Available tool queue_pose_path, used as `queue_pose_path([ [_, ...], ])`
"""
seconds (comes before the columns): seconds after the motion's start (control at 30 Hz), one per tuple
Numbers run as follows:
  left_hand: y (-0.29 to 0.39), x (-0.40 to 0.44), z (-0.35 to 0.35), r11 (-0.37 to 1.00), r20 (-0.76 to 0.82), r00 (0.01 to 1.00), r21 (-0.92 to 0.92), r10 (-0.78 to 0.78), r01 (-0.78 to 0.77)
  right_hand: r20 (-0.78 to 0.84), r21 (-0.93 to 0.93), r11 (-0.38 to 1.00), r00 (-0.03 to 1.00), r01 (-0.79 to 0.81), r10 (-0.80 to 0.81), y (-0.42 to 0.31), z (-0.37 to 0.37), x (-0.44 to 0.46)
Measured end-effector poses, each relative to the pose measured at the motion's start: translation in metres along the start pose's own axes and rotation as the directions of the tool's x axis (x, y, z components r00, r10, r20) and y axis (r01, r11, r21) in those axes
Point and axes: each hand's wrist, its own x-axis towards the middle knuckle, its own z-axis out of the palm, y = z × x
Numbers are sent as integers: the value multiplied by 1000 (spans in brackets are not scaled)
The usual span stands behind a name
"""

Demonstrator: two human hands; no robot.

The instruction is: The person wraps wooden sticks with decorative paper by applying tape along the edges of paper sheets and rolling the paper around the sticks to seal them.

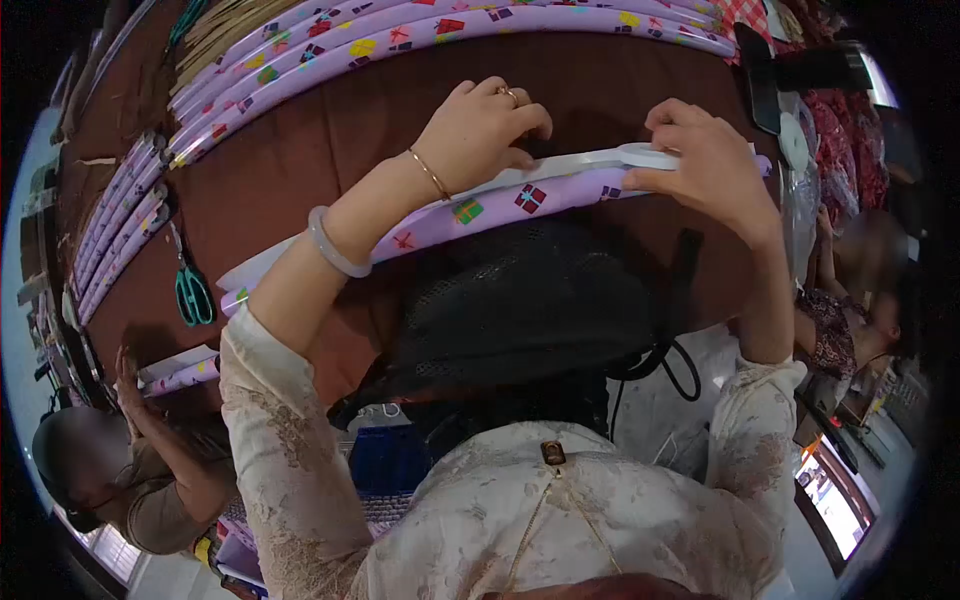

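Observation:
A lilac roll of gift-patterned wrapping paper (530,199) lies across the brown-covered table in front of me, its white edge turned up along the far side. My right hand (715,165) grips a white roll of tape (648,157) between thumb and fingers, just above the paper's right part. A pale strip runs left from the tape along the paper's edge. My left hand (485,130) is over the middle of that edge, fingers curled, with a gap between index finger and thumb. Its thumb touches the strip's edge. The left forearm hides part of the paper.
More lilac rolls (400,40) lie along the far side, and several others (120,225) at the left. Green-handled scissors (194,294) rest near them. A black stand (765,80) is at the far right. Other people sit left and right; one person's hands (130,385) are by a roll.

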Motion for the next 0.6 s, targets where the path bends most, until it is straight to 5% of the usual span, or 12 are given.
queue_pose_path([
  [0.27,1,18,-8,940,72,967,229,244,-254,-40,134,986,994,-96,102,79,-14,-37],
  [0.6,14,29,-16,872,178,941,358,287,-334,82,246,926,959,-285,273,162,-12,-63],
])
